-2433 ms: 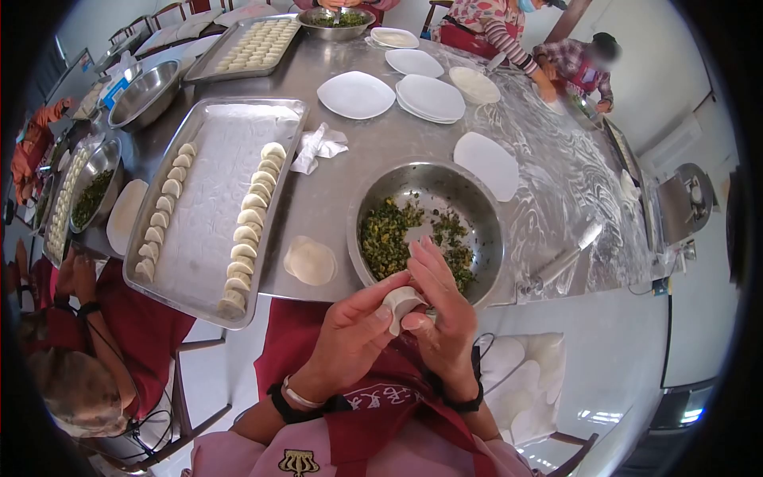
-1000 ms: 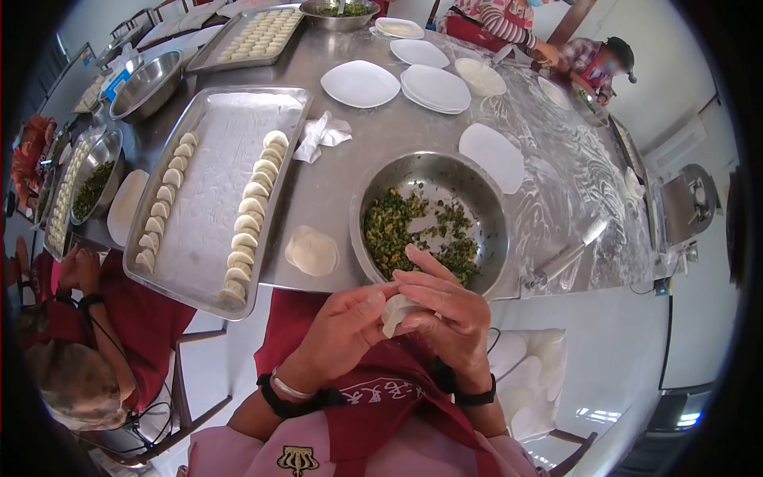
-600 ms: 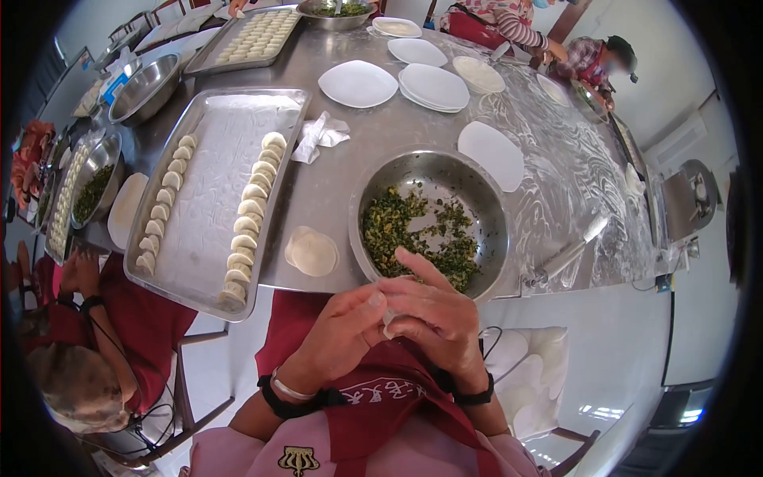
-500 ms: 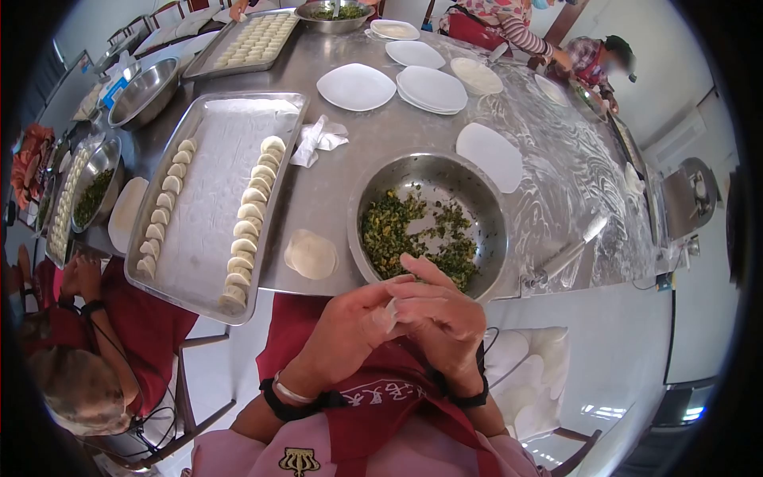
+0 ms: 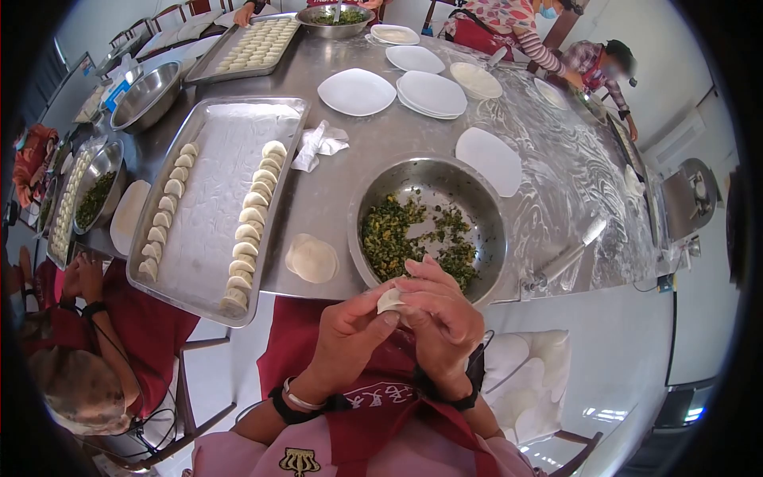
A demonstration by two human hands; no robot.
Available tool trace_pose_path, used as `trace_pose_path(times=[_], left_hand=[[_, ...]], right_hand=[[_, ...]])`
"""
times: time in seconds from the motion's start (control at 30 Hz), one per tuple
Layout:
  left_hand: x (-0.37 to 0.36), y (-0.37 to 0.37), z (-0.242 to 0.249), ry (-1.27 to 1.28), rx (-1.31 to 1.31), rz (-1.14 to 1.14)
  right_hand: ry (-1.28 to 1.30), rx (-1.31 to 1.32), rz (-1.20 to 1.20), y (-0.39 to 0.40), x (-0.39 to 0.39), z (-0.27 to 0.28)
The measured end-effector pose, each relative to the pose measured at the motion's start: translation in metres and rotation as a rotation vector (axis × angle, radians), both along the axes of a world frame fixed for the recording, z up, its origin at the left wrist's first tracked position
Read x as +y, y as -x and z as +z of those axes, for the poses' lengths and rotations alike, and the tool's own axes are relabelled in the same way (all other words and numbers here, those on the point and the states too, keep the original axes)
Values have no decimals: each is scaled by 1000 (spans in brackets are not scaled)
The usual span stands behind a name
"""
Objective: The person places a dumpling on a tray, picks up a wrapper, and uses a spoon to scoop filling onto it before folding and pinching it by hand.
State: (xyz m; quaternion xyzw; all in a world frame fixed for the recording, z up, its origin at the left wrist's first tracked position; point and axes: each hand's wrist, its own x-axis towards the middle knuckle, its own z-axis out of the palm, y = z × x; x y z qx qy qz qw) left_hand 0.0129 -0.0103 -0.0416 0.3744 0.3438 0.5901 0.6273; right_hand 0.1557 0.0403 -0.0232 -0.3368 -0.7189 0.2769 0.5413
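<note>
Between my two hands, just in front of the filling bowl, is a small pale dumpling [image 5: 390, 300]. My left hand [image 5: 354, 326] pinches its left side with thumb and fingers. The fingers of my right hand [image 5: 441, 318] curl over its other side and partly hide it. The steel bowl [image 5: 491, 262] holds chopped green and yellow filling [image 5: 389, 230]. A small stack of round wrappers [image 5: 312, 258] lies left of the bowl. Further left, a metal tray [image 5: 211, 199] bears a row of folded dumplings along each long side.
White plates [image 5: 429, 93] and a crumpled cloth [image 5: 322, 145] lie beyond the bowl. Flour covers the table's right part, where a floury tool [image 5: 568, 253] rests near the edge. A co-worker [image 5: 87, 358] sits at the left; other people work across the table.
The dumpling between my fingers now shows more clearly, and my left thumb has shifted onto its lower edge. At the far right, a co-worker's arm has moved.
</note>
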Motion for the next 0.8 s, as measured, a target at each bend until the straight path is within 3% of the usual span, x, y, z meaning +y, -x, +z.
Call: trace_pose_path(times=[0.23,0.43,0.8], left_hand=[[0,0,8,-9,-25,-38],[1,6,7,-9,164,-83],[2,6,14,-34,233,-89]], right_hand=[[5,-69,-35,1,-2,13],[-12,-58,-1,-1,0,1],[10,-52,90,-3,1,4]])
